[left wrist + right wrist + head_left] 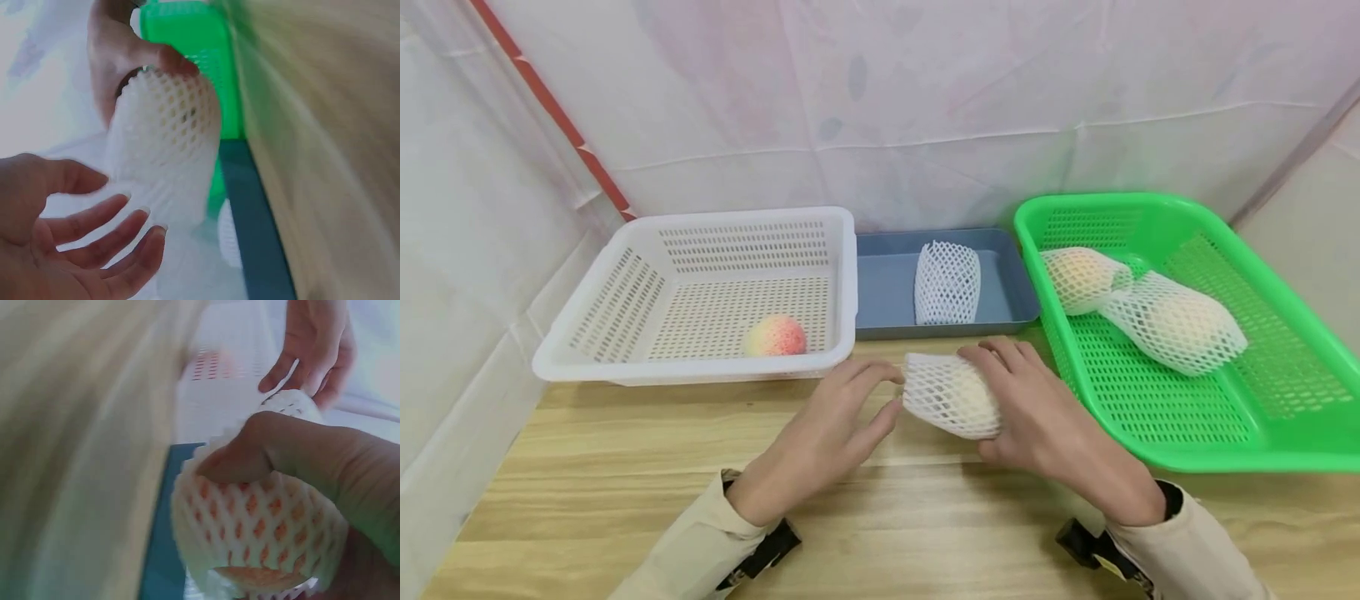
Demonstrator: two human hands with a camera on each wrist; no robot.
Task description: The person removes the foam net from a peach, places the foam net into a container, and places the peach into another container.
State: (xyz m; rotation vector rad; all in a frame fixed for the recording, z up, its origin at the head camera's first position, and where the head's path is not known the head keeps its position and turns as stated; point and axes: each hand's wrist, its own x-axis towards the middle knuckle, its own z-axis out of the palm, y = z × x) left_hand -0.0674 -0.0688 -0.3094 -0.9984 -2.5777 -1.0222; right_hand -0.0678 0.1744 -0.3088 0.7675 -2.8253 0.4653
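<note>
My right hand (1045, 408) grips a peach in a white foam net (951, 396) above the table, thumb on the near side and fingers over the top. The net's loose end points left; some bare peach shows at the other end in the right wrist view. Beside that loose end is my left hand (827, 433), its fingers loosely bent and spread with nothing pinched in the left wrist view. An unwrapped yellow and red peach (777, 336) lies in the white basket (700, 368). Another foam net (947, 283) lies flat in the blue-grey tray (880, 292).
On the right stands a green basket (1187, 458) holding two netted peaches (1082, 279). The baskets and tray line the back of the wooden table (910, 533), before a pale cloth wall (925, 100).
</note>
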